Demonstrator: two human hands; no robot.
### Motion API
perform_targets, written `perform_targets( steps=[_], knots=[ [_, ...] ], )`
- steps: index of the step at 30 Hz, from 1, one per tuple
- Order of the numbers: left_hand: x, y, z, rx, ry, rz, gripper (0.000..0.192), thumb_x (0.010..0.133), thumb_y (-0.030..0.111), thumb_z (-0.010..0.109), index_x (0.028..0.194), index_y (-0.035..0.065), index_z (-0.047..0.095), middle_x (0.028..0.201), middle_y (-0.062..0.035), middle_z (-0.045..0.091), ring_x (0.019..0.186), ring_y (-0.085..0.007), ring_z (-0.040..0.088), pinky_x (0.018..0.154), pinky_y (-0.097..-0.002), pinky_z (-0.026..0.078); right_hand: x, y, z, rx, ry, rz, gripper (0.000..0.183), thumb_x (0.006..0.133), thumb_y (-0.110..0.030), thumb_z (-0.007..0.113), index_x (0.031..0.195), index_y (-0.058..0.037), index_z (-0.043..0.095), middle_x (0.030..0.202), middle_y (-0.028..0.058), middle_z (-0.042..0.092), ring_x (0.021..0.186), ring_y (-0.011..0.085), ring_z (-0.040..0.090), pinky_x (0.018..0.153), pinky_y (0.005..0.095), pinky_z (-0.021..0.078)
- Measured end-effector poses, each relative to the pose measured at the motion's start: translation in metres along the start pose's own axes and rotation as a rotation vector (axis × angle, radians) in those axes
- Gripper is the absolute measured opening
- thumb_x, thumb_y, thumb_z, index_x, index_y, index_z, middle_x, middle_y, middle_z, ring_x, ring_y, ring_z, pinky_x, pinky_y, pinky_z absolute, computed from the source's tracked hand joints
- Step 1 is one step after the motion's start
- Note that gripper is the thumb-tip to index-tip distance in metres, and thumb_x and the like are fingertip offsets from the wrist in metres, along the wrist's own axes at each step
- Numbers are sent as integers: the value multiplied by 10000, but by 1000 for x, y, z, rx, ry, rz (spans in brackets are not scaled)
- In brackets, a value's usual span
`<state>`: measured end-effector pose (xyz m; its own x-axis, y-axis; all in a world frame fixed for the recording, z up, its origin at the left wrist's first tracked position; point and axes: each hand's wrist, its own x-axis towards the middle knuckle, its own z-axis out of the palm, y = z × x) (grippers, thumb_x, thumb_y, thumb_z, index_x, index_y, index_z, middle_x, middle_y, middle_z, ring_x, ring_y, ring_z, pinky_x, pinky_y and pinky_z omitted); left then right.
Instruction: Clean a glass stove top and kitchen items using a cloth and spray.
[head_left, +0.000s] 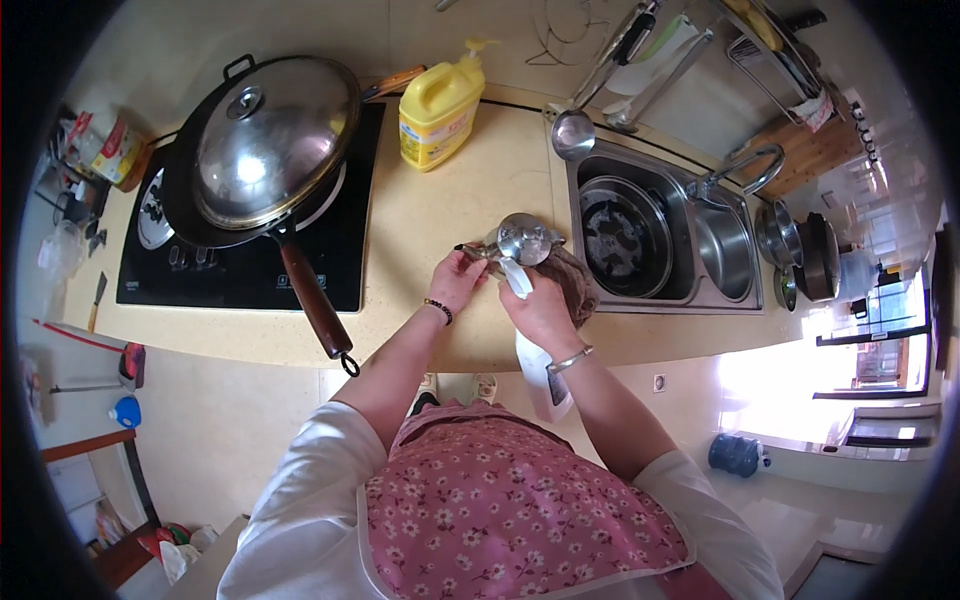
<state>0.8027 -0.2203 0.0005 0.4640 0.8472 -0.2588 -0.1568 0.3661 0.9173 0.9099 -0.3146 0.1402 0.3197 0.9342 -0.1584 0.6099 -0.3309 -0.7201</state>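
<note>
My left hand (456, 281) pinches the left end of a small, shiny, round metal object (523, 238); its exact kind is hard to tell. My right hand (541, 309) is wrapped around the neck of a white spray bottle (534, 367). The bottle's white spray head points up and left, close to the metal object, and its body hangs over the counter's front edge. Beside the right hand lies a crumpled brown cloth (571, 279), partly under the metal object and near the sink's left rim.
A lidded wok (279, 150) stands on the black cooktop (240, 281), its wooden handle jutting past the front. Behind is a yellow pump jug (441, 112). At right, the double sink (686, 289) holds a dark pan (626, 232). A ladle (573, 135) hangs at the wall.
</note>
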Motion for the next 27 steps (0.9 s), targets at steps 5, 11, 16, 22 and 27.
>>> perform_targets(
  steps=[5, 11, 16, 22, 27],
  knots=[
    [2, 0, -1, -66, 27, 10, 266, 869, -5, 615, 1126, 60, 590, 821, 9, 599, 672, -54, 542, 627, -198, 494, -13, 1, -4, -3, -74, 41, 333, 830, -291, 596, 978, 8, 607, 860, 245, 641, 828, 430, 614, 748, 462, 487],
    [-4, -14, 5, 26, 50, 252, 322, 859, -35, 607, 1160, 59, 540, 827, -13, 595, 702, -74, 570, 645, -198, 511, 2, -5, 4, 58, 73, -117, 316, 835, -280, 616, 949, 14, 601, 855, 249, 635, 830, 418, 618, 718, 450, 499],
    [-5, -6, 7, -107, 19, 97, 315, 863, -34, 597, 1157, 59, 531, 870, -31, 609, 731, -87, 582, 660, -217, 524, 11, -12, 5, -36, 79, -85, 292, 836, -268, 616, 936, 6, 604, 836, 249, 635, 838, 419, 616, 722, 455, 503],
    [-2, -9, 7, -69, 31, 142, 211, 886, 35, 613, 1092, 45, 568, 875, -12, 623, 754, -82, 577, 669, -220, 507, 0, -9, 6, -22, 84, -80, 281, 827, -256, 617, 951, -5, 599, 849, 240, 639, 833, 421, 615, 733, 458, 497],
    [3, -11, 9, 5, 84, 176, 161, 884, 51, 625, 1040, 41, 587, 824, -9, 615, 718, -77, 565, 648, -218, 498, -18, -3, -7, 11, -8, -16, 294, 822, -253, 632, 965, 0, 592, 838, 227, 640, 810, 409, 621, 717, 433, 493]
  ],
)
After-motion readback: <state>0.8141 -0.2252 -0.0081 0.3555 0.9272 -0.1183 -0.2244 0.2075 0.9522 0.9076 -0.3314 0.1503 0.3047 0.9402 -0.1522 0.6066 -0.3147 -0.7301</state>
